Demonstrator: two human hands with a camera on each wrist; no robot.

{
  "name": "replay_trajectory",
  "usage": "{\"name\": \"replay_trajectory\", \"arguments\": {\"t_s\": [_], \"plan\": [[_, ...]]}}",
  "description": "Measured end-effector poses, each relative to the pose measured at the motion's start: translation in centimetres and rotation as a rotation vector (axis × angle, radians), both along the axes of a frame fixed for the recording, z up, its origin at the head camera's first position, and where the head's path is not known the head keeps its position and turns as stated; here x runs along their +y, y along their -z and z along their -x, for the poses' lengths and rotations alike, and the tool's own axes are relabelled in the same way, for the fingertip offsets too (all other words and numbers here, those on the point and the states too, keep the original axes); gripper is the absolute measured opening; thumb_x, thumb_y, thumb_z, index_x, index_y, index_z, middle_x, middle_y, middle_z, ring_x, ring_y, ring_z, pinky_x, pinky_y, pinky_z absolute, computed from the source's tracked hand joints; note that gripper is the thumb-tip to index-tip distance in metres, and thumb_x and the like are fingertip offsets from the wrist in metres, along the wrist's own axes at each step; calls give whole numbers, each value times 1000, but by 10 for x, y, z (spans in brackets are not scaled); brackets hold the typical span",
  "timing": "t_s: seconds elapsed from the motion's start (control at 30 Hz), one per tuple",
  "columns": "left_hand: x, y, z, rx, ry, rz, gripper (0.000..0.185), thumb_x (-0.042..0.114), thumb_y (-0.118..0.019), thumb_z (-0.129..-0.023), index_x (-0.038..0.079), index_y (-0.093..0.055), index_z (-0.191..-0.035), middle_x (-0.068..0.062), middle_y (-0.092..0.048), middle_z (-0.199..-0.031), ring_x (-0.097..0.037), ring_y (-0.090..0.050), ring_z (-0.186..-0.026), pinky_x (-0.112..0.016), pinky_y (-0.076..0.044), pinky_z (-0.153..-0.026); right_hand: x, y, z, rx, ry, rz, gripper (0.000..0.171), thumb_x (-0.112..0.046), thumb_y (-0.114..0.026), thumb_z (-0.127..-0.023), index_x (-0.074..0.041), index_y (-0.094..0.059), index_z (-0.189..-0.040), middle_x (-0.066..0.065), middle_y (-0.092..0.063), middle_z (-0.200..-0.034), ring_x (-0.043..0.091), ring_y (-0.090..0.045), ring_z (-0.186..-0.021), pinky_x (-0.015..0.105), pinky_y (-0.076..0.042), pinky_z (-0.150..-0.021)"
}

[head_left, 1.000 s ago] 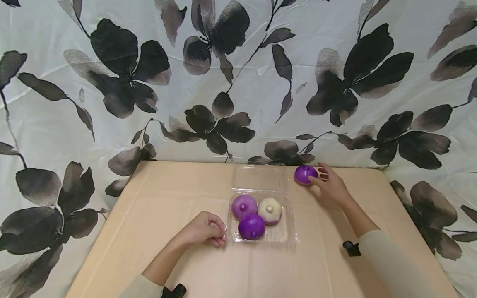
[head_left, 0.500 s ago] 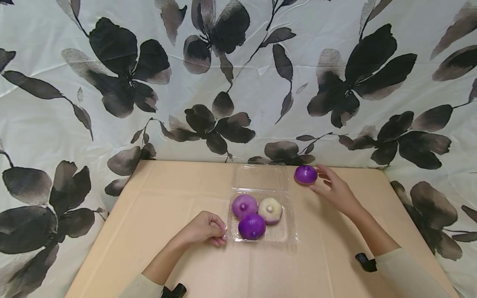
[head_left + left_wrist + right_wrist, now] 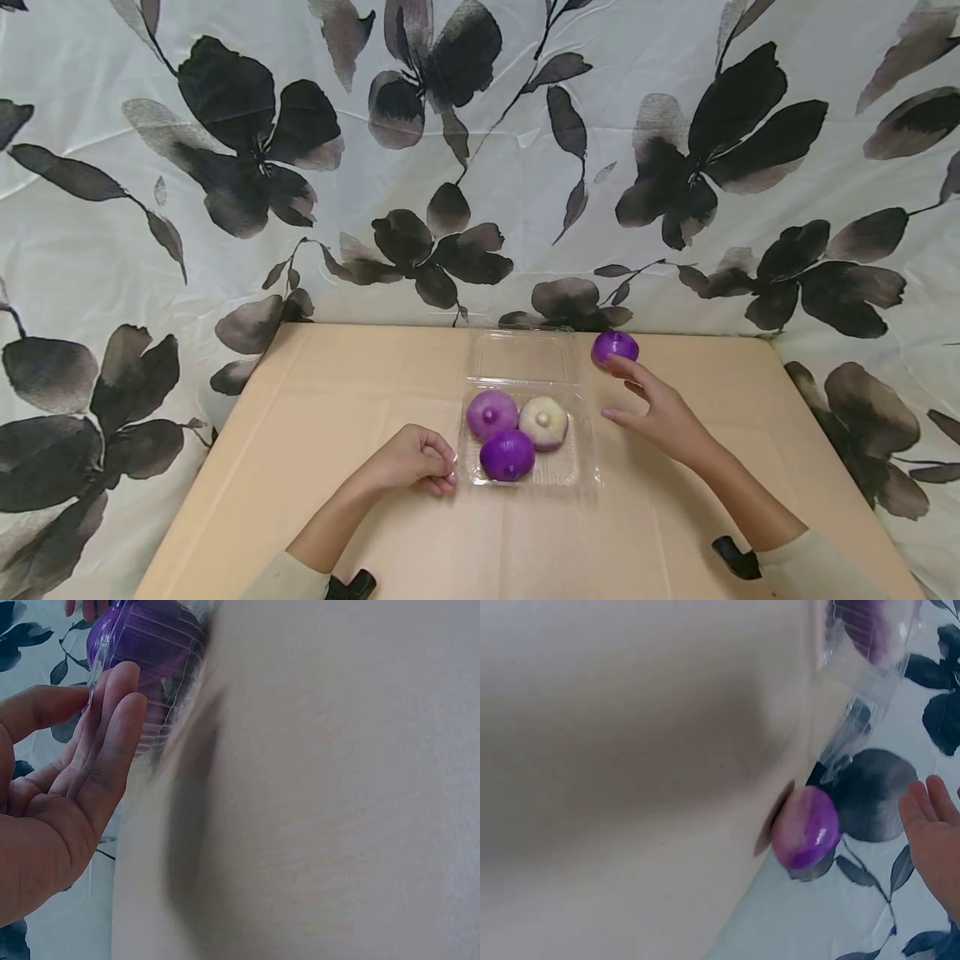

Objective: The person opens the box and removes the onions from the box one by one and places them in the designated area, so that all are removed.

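An open clear plastic clamshell (image 3: 581, 471) holds three onions: a light purple one (image 3: 491, 415), a pale one (image 3: 543, 422) and a deep purple one (image 3: 507, 455). With thumb and fingertips, my left hand (image 3: 420, 461) pinches its left rim; the left wrist view shows that edge between thumb and fingers of the left hand (image 3: 71, 772). Outside, by the lid's right side, sits another purple onion (image 3: 615, 344). In front of it, my right hand (image 3: 660, 412) is raised with fingers spread and nothing held. That onion (image 3: 806, 827) stands apart from the hand (image 3: 936, 840) in the right wrist view.
The clamshell's lid (image 3: 522, 357) lies folded back toward the table's far edge. Behind the tan table (image 3: 360, 375) hangs a white cloth (image 3: 555, 183) with dark flowers.
My right hand has come off the lone onion and moved back toward me, its fingers opening. The onion has stayed in place. My left hand keeps its hold on the rim.
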State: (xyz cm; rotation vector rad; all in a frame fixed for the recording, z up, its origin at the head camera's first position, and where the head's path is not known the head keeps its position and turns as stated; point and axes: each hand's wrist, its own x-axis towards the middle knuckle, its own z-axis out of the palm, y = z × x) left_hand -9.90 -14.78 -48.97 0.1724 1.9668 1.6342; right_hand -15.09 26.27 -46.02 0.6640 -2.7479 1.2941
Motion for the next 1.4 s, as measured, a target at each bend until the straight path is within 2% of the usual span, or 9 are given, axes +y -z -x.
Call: {"name": "replay_trajectory", "arguments": {"t_s": [0.1, 0.2, 0.27, 0.37, 0.53, 0.7, 0.93, 1.2, 1.4], "plan": [[-1, 0, -1, -3, 4, -2, 12, -6, -61, -86, -10, -65, -96, -21, -76, -82, -29, -77, -73, -41, -69, -71, -9, 1, -4, 48, -31, -63, 79, -20, -85, -86, -8, -45, -153, 14, -59, -147, 33, -54, -137, 27, -47, -116], [-3, 0, -2, -8, 12, -6, 12, -6, -61, -86, -10, -65, -96, -20, -76, -82, -29, -77, -74, -41, -69, -71, -18, 3, -6, 77, -58, -113, 79, -20, -86, -84, -7, -47, -151, 13, -61, -145, 35, -57, -135, 52, -50, -113], [-4, 0, -2, -11, 17, -9, 12, -6, -61, -86, -10, -65, -96, -20, -76, -82, -29, -77, -73, -42, -69, -72, -24, 4, -8, 81, -82, -133, 79, -21, -87, -83, -6, -48, -151, 13, -61, -145, 37, -57, -134, 59, -50, -110], [-6, 0, -4, -11, 23, -7, 11, -6, -61, -86, -10, -65, -96, -20, -76, -82, -29, -77, -73, -43, -69, -72, -34, 5, -9, 78, -122, -163, 78, -23, -87, -83, -6, -50, -149, 12, -62, -144, 37, -59, -132, 59, -52, -109], [-7, -1, -4, -11, 24, -4, 10, -6, -61, -87, -10, -65, -95, -22, -76, -83, -28, -77, -73, -44, -69, -73, -50, 9, -3, 84, -190, -209, 71, -30, -87, -84, -7, -56, -143, 8, -64, -140, 30, -63, -125, 53, -56, -106], [-7, -2, -4, -19, 23, -12, 10, -6, -61, -86, -10, -65, -95, -23, -76, -84, -26, -76, -73, -45, -68, -74, -61, 10, 2, 80, -225, -268, 73, -36, -86, -83, -9, -56, -144, 7, -62, -142, 29, -59, -130, 53, -52, -111], [-6, -2, -3, -20, 28, -16, 11, -7, -60, -85, -10, -65, -94, -21, -76, -82, -26, -76, -74, -45, -68, -74, -73, 10, 6, 78, -273, -357, 78, -36, -89, -78, -5, -57, -143, 12, -62, -140, 32, -57, -133, 53, -48, -115], [-1, 0, 2, -7, 11, -9, 10, -7, -60, -85, -10, -65, -94, -21, -76, -82, -29, -77, -74, -45, -68, -73, -79, 17, 14, 63, -266, -468, 79, -37, -90, -77, -13, -58, -145, 7, -60, -144, 29, -51, -133, 50, -49, -115], [2, 0, 4, -5, -2, -7, 11, -8, -59, -85, -10, -66, -93, -22, -76, -82, -30, -77, -74, -44, -68, -73, -80, 21, 16, 65, -268, -480, 76, -35, -90, -77, -15, -60, -145, 6, -58, -142, 27, -49, -129, 48, -53, -108]]}}
